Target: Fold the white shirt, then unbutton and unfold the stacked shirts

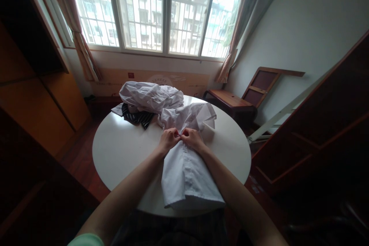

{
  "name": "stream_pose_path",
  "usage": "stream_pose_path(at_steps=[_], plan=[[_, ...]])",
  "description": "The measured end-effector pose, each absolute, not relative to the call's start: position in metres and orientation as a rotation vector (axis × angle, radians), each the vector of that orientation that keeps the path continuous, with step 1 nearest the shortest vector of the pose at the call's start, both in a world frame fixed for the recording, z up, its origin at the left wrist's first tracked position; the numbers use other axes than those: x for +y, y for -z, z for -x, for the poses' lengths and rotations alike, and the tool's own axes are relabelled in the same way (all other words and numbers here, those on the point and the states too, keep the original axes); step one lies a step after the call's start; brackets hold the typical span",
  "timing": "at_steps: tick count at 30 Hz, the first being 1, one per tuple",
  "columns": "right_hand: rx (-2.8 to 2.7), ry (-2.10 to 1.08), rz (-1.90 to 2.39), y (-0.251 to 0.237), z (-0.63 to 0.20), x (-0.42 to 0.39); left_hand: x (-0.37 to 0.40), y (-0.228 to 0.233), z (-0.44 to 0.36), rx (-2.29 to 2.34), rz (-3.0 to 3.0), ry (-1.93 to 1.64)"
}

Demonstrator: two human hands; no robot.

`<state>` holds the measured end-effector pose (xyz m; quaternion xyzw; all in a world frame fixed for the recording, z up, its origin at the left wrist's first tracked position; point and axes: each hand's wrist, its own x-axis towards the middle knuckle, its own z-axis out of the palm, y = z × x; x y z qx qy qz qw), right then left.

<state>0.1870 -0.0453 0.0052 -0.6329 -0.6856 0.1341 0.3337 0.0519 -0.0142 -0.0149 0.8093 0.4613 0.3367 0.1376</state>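
A white shirt (191, 175) lies lengthwise on the round white table (123, 153), its hem toward me and hanging at the near edge. My left hand (170, 138) pinches the shirt's front placket about midway along. Right beside it, my right hand (191, 138) pinches the same strip, the fingertips of both hands nearly meeting. Whether a button sits between the fingers is too small to make out. Beyond the hands, the upper part of the shirt is bunched, with a stiff white flap, perhaps a cuff or collar, standing up at the right.
A heap of white clothing (150, 96) rests on the table's far side, with a black striped cloth (137, 117) at its near left. A wooden chair (233, 99) stands behind the table at the right. Barred windows and curtains (82, 54) line the back wall.
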Motion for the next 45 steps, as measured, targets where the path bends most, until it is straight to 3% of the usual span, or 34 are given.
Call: stream_pose_path(at_steps=[14,25,36,45], plan=[[-1.738,-0.852,1.416,-0.001,-0.203,-0.032,-0.009,0.02,-0.052,1.268,-2.369,-0.951],[-1.728,-0.573,1.486,0.003,-0.197,-0.034,0.002,0.029,-0.05,1.077,-2.346,-0.928],[-1.762,-0.322,1.476,0.004,-0.189,-0.037,-0.003,0.022,-0.049,1.214,-2.306,-1.022],[-1.91,-0.31,1.463,-0.002,-0.189,-0.043,-0.007,0.018,-0.049,1.236,-2.295,-1.049]])
